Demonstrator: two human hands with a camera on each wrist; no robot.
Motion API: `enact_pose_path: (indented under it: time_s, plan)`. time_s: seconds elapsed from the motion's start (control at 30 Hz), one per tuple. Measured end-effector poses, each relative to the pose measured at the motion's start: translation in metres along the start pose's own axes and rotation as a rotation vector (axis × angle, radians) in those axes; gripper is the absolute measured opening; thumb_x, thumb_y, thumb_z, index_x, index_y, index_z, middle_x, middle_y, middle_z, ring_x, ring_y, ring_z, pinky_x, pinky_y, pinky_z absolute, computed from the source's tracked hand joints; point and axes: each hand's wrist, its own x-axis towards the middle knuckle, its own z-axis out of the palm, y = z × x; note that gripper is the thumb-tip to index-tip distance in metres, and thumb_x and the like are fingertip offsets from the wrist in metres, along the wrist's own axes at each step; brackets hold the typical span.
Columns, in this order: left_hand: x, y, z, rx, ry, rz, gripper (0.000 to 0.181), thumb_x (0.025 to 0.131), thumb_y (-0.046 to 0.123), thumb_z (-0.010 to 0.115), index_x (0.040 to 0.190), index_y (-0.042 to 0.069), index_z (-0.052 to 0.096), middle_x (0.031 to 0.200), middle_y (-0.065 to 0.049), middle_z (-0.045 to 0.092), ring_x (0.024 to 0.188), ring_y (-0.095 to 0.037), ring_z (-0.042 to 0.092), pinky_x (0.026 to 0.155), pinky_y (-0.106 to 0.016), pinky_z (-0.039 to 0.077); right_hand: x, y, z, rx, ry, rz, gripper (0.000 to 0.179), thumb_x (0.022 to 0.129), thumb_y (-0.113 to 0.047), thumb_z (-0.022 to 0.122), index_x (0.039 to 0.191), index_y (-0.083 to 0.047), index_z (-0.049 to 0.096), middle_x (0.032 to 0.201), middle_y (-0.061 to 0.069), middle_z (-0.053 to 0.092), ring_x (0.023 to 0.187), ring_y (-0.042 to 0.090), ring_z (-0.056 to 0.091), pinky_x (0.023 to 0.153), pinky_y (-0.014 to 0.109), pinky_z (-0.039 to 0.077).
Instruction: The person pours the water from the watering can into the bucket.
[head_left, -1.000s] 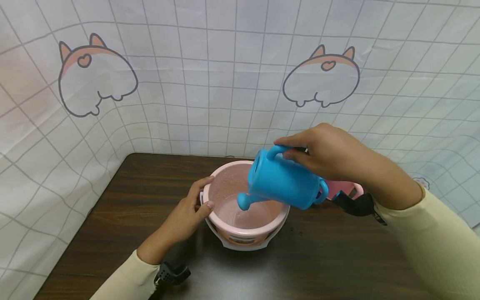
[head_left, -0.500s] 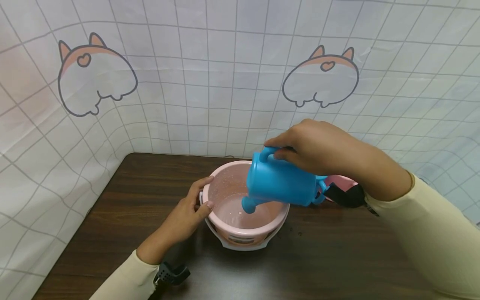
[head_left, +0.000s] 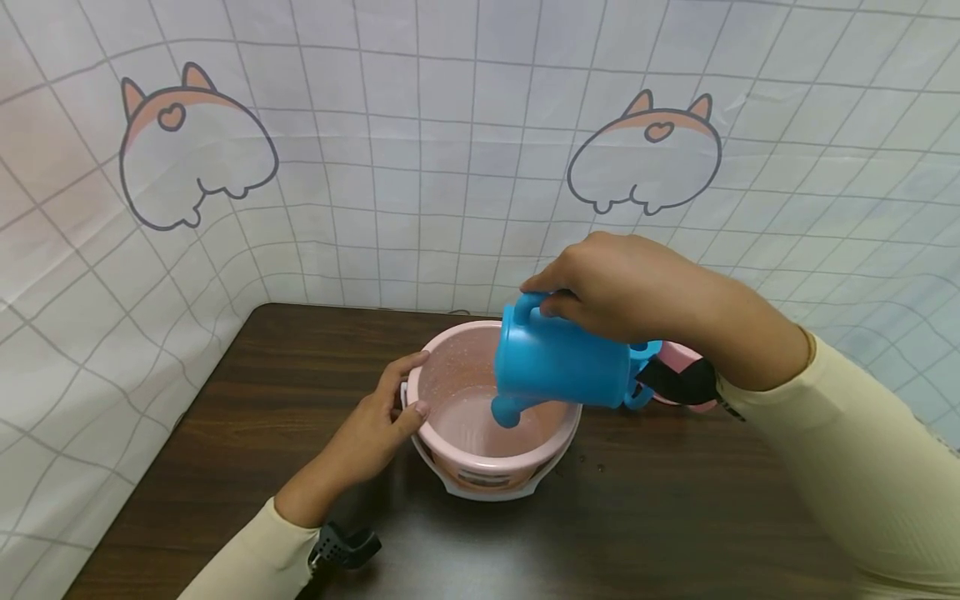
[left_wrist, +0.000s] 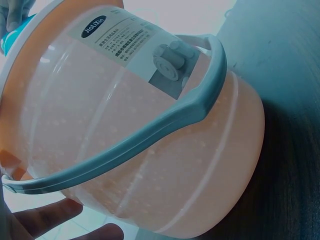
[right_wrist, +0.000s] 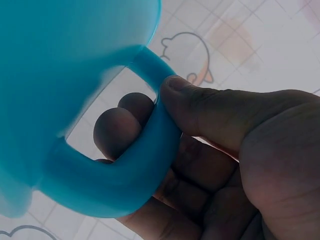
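A pale pink bucket (head_left: 457, 450) with a carry handle (left_wrist: 165, 122) stands on the table. My left hand (head_left: 375, 429) holds its left side, thumb and finger at the rim; the left wrist view shows fingers (left_wrist: 47, 216) against the outer wall. My right hand (head_left: 622, 287) grips a handle (right_wrist: 145, 165) of a blue watering can (head_left: 562, 362), with fingers through the loop and thumb pressed on its outside. The can is tipped onto its side over the bucket's right part, its round spout head (head_left: 507, 411) pointing down inside the rim. A little water shows in the bucket.
A pink container (head_left: 677, 358) stands behind the can at the right, partly hidden by the right wrist and its black strap mount. Water drops (head_left: 600, 468) lie on the dark wooden table (head_left: 675, 517). A gridded white curtain (head_left: 420, 183) encloses the back and sides.
My right hand has moved left and tipped the watering can further, so its spout head sits lower and more to the right over the bucket. The left hand stays on the rim.
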Motion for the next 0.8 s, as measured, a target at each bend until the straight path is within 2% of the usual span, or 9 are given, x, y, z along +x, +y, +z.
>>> enact_pose_path:
  time_s: [0.17,0.4,0.8]
  plan:
    - [0.0,-0.001,0.0,0.009,0.007,0.008,0.061,0.104,0.045,0.052,0.158,0.029,0.027,0.126,-0.016,0.065,0.103,-0.023,0.065,0.083,-0.048,0.051,0.001,0.001,0.0,-0.002,-0.002,-0.007,0.034,0.1,-0.021,0.068,0.134,-0.015,0.07,0.126,0.008,0.071,0.111,0.03,0.068,0.084,0.049,0.056]
    - [0.001,-0.002,0.002,0.015,0.031,0.016,0.062,0.103,0.038,0.055,0.158,0.029,0.027,0.133,-0.016,0.062,0.102,-0.025,0.065,0.085,-0.049,0.05,-0.001,0.0,-0.001,0.006,-0.003,-0.009,0.035,0.1,-0.021,0.068,0.134,-0.016,0.07,0.125,0.009,0.071,0.109,0.032,0.069,0.082,0.05,0.057]
    - [0.0,0.001,0.001,-0.003,0.017,-0.001,0.063,0.103,0.041,0.055,0.158,0.029,0.026,0.133,-0.017,0.061,0.104,-0.026,0.064,0.085,-0.05,0.05,-0.01,0.007,-0.002,0.04,0.028,-0.035,0.033,0.1,-0.018,0.068,0.133,-0.016,0.071,0.12,0.007,0.073,0.105,0.029,0.07,0.085,0.048,0.056]
